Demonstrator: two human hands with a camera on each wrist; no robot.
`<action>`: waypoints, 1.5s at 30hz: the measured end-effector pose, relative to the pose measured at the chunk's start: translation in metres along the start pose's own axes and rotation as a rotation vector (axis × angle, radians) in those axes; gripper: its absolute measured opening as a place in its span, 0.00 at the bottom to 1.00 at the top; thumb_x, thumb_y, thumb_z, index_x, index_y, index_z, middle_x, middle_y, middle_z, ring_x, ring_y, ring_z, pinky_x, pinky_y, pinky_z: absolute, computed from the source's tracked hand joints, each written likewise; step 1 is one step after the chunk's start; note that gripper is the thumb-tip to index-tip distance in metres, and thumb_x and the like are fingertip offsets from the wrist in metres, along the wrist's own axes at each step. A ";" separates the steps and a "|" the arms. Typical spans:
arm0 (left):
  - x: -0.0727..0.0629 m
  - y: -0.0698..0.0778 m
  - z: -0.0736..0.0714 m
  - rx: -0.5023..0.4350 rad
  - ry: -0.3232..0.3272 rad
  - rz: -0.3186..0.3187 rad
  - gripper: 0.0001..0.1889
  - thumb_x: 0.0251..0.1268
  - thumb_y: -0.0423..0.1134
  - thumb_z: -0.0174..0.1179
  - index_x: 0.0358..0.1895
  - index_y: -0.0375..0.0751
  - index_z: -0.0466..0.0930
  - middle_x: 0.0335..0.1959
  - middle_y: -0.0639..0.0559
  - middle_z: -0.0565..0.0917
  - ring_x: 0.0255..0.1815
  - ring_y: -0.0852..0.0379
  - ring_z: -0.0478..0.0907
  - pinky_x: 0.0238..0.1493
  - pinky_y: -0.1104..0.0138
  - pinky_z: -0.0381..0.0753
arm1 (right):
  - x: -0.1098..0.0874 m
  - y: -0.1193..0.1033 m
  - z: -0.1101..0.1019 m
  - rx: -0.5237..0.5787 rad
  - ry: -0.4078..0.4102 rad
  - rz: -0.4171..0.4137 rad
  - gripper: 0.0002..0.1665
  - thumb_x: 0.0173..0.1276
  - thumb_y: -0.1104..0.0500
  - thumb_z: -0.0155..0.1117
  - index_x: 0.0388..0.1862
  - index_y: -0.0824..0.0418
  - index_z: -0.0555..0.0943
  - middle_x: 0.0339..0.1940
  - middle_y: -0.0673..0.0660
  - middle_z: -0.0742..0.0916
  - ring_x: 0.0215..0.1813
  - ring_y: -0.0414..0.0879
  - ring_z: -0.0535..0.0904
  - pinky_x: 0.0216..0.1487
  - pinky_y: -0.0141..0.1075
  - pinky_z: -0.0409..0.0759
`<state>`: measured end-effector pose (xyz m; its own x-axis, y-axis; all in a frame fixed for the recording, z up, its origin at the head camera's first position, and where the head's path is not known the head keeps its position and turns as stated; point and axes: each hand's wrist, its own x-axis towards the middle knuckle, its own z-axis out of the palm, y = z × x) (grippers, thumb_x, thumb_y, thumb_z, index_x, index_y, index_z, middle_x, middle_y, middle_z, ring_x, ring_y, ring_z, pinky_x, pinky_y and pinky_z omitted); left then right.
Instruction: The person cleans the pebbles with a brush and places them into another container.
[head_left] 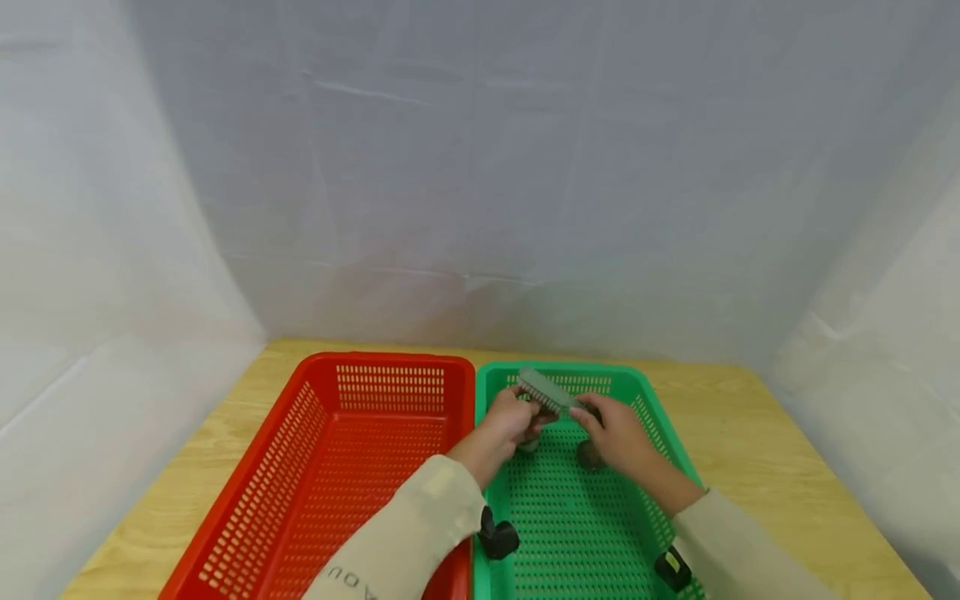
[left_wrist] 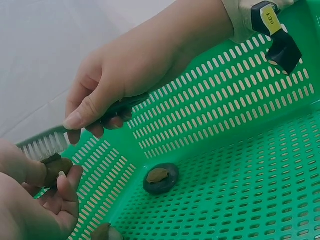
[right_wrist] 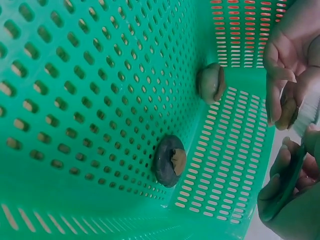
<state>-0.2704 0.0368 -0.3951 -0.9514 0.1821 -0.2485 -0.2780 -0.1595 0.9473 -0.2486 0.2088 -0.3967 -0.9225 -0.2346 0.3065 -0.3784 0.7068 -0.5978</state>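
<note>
Over the far part of a green basket (head_left: 651, 392), my right hand (head_left: 618, 429) grips the dark handle of a brush (head_left: 551, 392) with pale bristles. My left hand (head_left: 512, 417) pinches a small brownish lump, perhaps a stone (left_wrist: 60, 171), between thumb and fingers. In the left wrist view the bristles lie right by this lump; whether they touch it I cannot tell. A dark rounded stone (right_wrist: 163, 159) bearing a brown patch lies on the basket floor. Near the basket's wall is a paler stone (right_wrist: 208, 84), also with a brown patch.
A red basket (head_left: 300, 417) stands directly left of the green one, their rims side by side. Both sit on a wooden table (head_left: 720, 408). White sheeting (head_left: 480, 167) rises behind and on both sides. Dark straps hang at both sleeve cuffs.
</note>
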 end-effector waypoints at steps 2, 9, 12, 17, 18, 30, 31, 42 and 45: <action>0.000 0.001 0.000 -0.001 -0.002 0.005 0.24 0.75 0.28 0.46 0.72 0.33 0.60 0.50 0.33 0.83 0.21 0.64 0.73 0.21 0.77 0.68 | 0.001 0.001 0.000 -0.002 0.022 0.008 0.14 0.74 0.59 0.58 0.50 0.67 0.81 0.30 0.55 0.83 0.28 0.42 0.72 0.32 0.39 0.73; 0.001 0.001 0.001 -0.032 -0.009 -0.001 0.23 0.77 0.31 0.46 0.71 0.32 0.60 0.56 0.30 0.78 0.26 0.64 0.79 0.20 0.77 0.65 | 0.001 0.000 -0.004 -0.013 0.088 0.047 0.16 0.75 0.59 0.56 0.52 0.69 0.79 0.29 0.57 0.81 0.27 0.44 0.71 0.30 0.39 0.71; 0.000 0.000 0.001 -0.045 -0.018 -0.008 0.22 0.77 0.32 0.46 0.70 0.30 0.60 0.55 0.30 0.79 0.22 0.66 0.75 0.19 0.77 0.62 | 0.000 0.000 -0.004 -0.004 0.133 0.033 0.17 0.75 0.59 0.55 0.54 0.71 0.78 0.30 0.58 0.82 0.28 0.44 0.72 0.31 0.40 0.72; -0.001 -0.001 0.000 -0.030 -0.023 -0.012 0.21 0.77 0.34 0.47 0.68 0.30 0.65 0.53 0.32 0.81 0.18 0.66 0.71 0.19 0.77 0.61 | -0.001 0.001 -0.001 -0.008 0.160 -0.030 0.17 0.74 0.60 0.57 0.55 0.69 0.78 0.33 0.57 0.83 0.29 0.43 0.73 0.32 0.39 0.73; 0.000 -0.001 0.000 -0.023 -0.019 -0.009 0.20 0.77 0.34 0.47 0.67 0.30 0.66 0.52 0.32 0.81 0.18 0.66 0.70 0.20 0.76 0.62 | -0.002 0.001 0.000 -0.006 0.152 -0.053 0.17 0.74 0.60 0.57 0.55 0.69 0.78 0.34 0.57 0.84 0.29 0.43 0.73 0.31 0.40 0.74; 0.000 -0.004 -0.003 -0.026 0.011 0.004 0.23 0.70 0.22 0.46 0.67 0.28 0.64 0.52 0.31 0.80 0.28 0.60 0.76 0.22 0.75 0.68 | -0.005 -0.003 0.003 -0.009 -0.012 -0.177 0.18 0.74 0.63 0.57 0.59 0.70 0.77 0.47 0.62 0.84 0.41 0.46 0.79 0.40 0.45 0.78; 0.000 -0.004 -0.003 -0.021 0.011 -0.001 0.22 0.70 0.23 0.46 0.67 0.28 0.64 0.52 0.31 0.81 0.27 0.61 0.75 0.22 0.75 0.68 | -0.005 -0.002 0.003 -0.015 -0.020 -0.175 0.18 0.74 0.63 0.56 0.59 0.70 0.77 0.47 0.62 0.84 0.40 0.46 0.78 0.40 0.45 0.77; 0.002 -0.008 -0.003 0.023 0.029 -0.012 0.23 0.70 0.23 0.42 0.68 0.30 0.63 0.48 0.33 0.83 0.23 0.62 0.73 0.19 0.76 0.65 | -0.006 -0.005 -0.002 -0.151 -0.052 -0.109 0.18 0.74 0.63 0.55 0.58 0.72 0.77 0.46 0.65 0.84 0.48 0.57 0.81 0.47 0.51 0.79; 0.003 -0.007 -0.002 0.036 0.029 -0.004 0.23 0.72 0.25 0.41 0.69 0.31 0.63 0.48 0.33 0.83 0.35 0.55 0.81 0.19 0.76 0.65 | -0.004 -0.006 -0.003 -0.138 -0.038 -0.078 0.17 0.74 0.63 0.55 0.55 0.72 0.78 0.42 0.63 0.85 0.41 0.53 0.80 0.41 0.48 0.78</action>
<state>-0.2720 0.0361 -0.4028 -0.9539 0.1544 -0.2572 -0.2770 -0.1241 0.9528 -0.2424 0.2080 -0.3922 -0.8941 -0.3154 0.3179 -0.4370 0.7696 -0.4655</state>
